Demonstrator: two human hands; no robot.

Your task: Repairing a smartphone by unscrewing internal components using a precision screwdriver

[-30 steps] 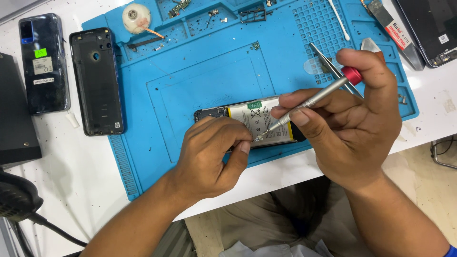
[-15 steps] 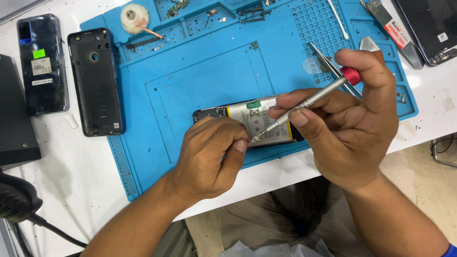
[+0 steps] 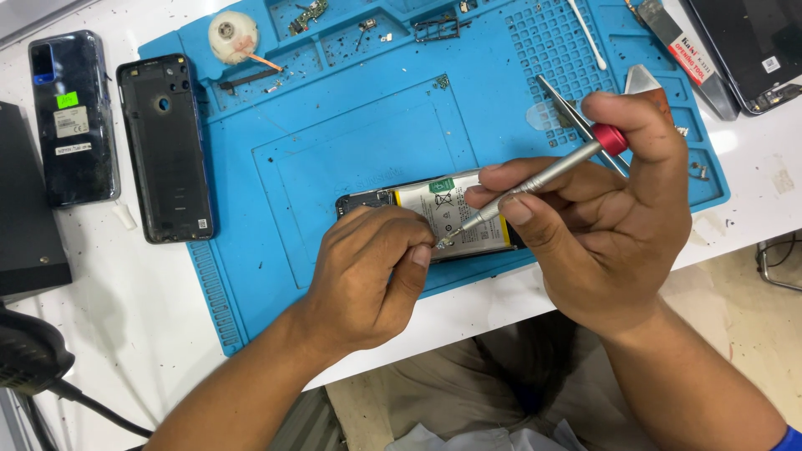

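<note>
**Screwdriver tip at an open phone on a blue mat**

A white table (image 3: 100, 334), speckled with dark crumbs, carries a blue mat (image 3: 351, 125) with raised ridges, a dotted grid and small trays along its far edge. Near the mat's front edge lies an open phone (image 3: 443, 213), back cover off, its white battery showing between the hands.

The right hand (image 3: 601, 225) is closed around a silver screwdriver (image 3: 543, 179) with a red cap, forefinger pressed on the cap, thumb and other fingers pinching the shaft. The tip points down-left and meets the phone's lower edge just beside the left thumb. The left hand (image 3: 372, 276) is curled, fingers bent over the phone's left end and holding it against the mat.

Off the mat's left side lie a black back cover (image 3: 167, 150) and, farther left, a dark phone (image 3: 71, 117) with stickers. A black box (image 3: 25, 209) sits at the table's left edge, a black cable (image 3: 50, 376) below it. In the trays are a round white piece (image 3: 232, 38) and small parts. Tweezers (image 3: 576, 117) lie behind the right hand; another device (image 3: 752, 50) rests at the top right corner. Beyond the table's front edge, beige floor (image 3: 752, 317) shows.
</note>
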